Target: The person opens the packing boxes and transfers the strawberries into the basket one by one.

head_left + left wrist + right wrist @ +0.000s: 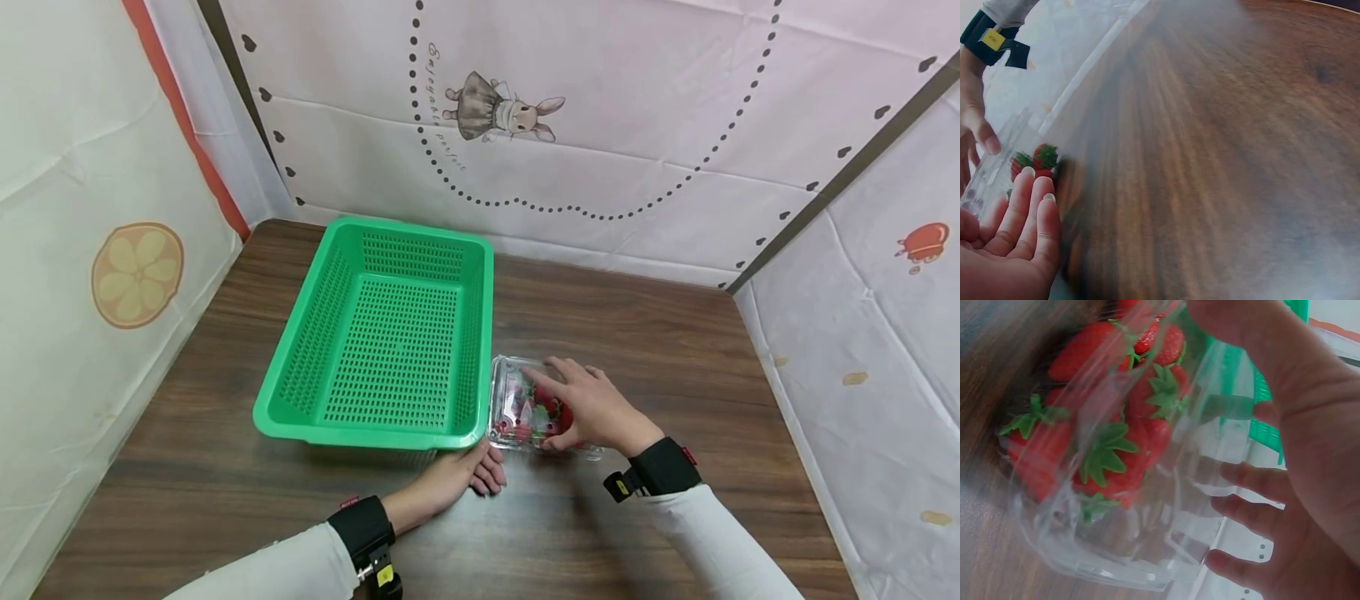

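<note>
A clear plastic clamshell box (504, 398) of strawberries (1107, 456) lies on the table beside the green basket's right side. My right hand (596, 410) is over the box, its fingers spread and the thumb toward the near edge. In the right wrist view its fingertips (1225, 505) meet the clear plastic, with the thumb apart from them. My left hand (457, 479) lies at the near right corner of the green basket (483, 333), partly under its rim. Its fingers (1017, 215) extend loosely in the left wrist view, pointing toward the box; I see nothing held.
The slotted basket stands upright on the brown wood table (637, 333), left of the box. Printed white cloth (637, 108) hangs behind and at both sides, meeting the table edges.
</note>
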A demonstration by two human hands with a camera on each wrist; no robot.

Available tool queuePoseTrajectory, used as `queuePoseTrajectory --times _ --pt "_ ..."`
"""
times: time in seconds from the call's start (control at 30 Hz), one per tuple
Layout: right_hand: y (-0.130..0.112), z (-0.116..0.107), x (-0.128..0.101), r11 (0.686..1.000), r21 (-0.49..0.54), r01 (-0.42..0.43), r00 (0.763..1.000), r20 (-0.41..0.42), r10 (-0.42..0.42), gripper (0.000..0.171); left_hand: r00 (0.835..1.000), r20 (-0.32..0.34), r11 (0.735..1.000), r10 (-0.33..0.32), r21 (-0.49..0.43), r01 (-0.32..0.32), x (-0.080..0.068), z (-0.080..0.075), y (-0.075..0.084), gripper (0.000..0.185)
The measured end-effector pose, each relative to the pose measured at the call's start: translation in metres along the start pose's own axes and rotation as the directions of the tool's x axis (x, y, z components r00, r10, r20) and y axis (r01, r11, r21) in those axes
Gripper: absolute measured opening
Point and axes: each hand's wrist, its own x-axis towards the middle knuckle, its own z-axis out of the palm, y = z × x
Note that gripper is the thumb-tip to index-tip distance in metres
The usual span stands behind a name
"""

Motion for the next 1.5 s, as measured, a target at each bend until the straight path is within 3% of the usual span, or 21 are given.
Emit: queuePoseTrajectory --times 0.17,0.47,0.8,1.17,1.5 --pt "0.0 0.004 0.002 0.999 -0.034 0.017 1.0 -0.009 -0.017 0.102 1.0 -0.018 1.0 -0.024 -0.014 0.024 0.002 -0.001 0.0 0.051" --pt "-0.001 0.005 0.004 0.997 -0.074 0.017 0.999 -0.043 -0.02 0.095 0.999 -0.033 0.999 0.012 -0.045 -0.013 0.007 0.002 -0.002 0.046" --pt "-0.002 0.002 0.007 0.998 -0.061 0.027 0.999 -0.031 -0.029 0.092 0.996 -0.082 0.995 -0.017 -0.097 0.009 0.007 0.007 0.003 0.045" --pt "-0.001 -0.007 0.006 0.998 0.048 0.028 0.999 0.022 -0.029 0.087 0.986 -0.152 0.991 -0.067 -0.122 0.049 0.003 0.014 0.017 0.037" --pt "-0.005 -0.006 0.004 1.0 0.014 0.008 1.0 0.003 -0.009 0.086 0.982 -0.184 0.997 -0.029 -0.08 0.014 0.004 0.021 0.015 0.034"
